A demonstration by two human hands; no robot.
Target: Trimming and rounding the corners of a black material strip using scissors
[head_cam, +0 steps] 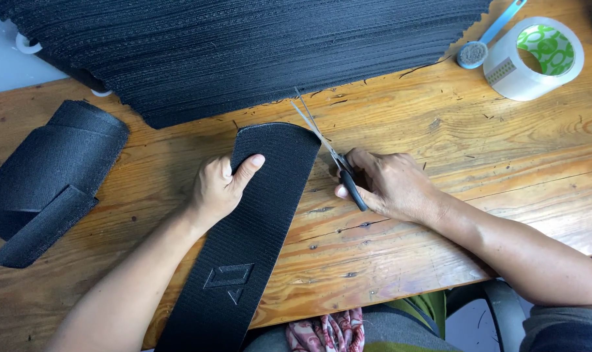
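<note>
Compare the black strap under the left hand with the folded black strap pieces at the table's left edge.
The long black ribbed fabric strap lies flat and stretched out; the black fabric pieces at the left are folded and overlapped. The long strap shows a raised emblem and a rounded end; the folded pieces show neither. The left hand grips the long strap, with the scissors in the right hand at its edge; the folded pieces lie untouched. Both are black ribbed fabric on the wooden table.

Black ribbed strap [257,215] is showing an embossed triangle mark; scissors [335,160] are showing black handles and silver blades; tape roll [536,58] at 2 o'clock is showing green-white core; counter [478,150] is showing orange-brown grain.
</note>
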